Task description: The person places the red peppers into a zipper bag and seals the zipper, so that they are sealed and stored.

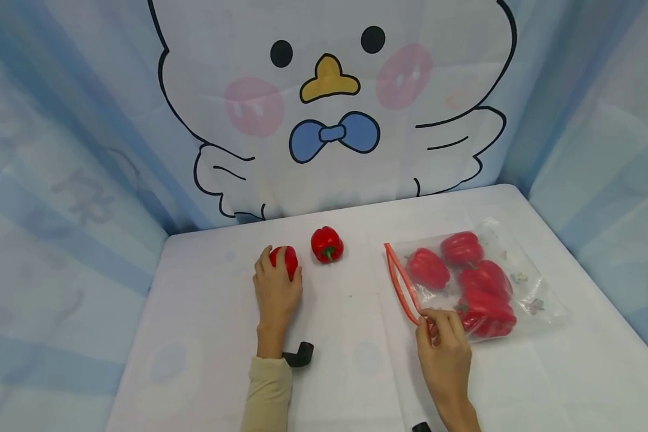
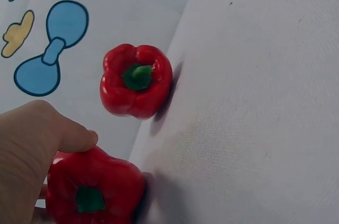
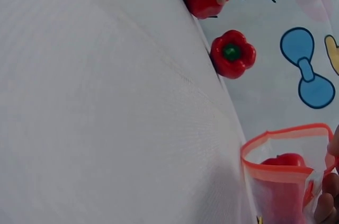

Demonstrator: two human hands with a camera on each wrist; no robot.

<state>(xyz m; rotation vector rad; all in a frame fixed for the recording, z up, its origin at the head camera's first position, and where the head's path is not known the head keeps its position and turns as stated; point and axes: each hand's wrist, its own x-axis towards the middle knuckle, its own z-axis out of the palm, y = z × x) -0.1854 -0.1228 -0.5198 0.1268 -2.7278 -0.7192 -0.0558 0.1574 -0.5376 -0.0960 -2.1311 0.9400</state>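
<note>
My left hand (image 1: 276, 291) grips a red bell pepper (image 1: 288, 261) on the table, thumb and fingers around its sides; its green stem end shows in the left wrist view. Just right of it stands another red bell pepper (image 1: 327, 245), untouched. At the right, my right hand (image 1: 444, 348) pinches the near corner of the orange-red rim of a clear zip bag (image 1: 540, 282). The bag lies on its side with its mouth spread apart, facing left. Inside are several red bell peppers (image 1: 485, 280). In the right wrist view, the bag's open mouth (image 3: 286, 128) shows, with only part of the hand.
A white cloth covers the table (image 1: 345, 372). Behind it hangs a curtain (image 1: 324, 180) printed with a cartoon bird, and blue-white curtains (image 1: 59, 240) flank both sides. A black strap piece (image 1: 299, 355) sticks out at my left wrist.
</note>
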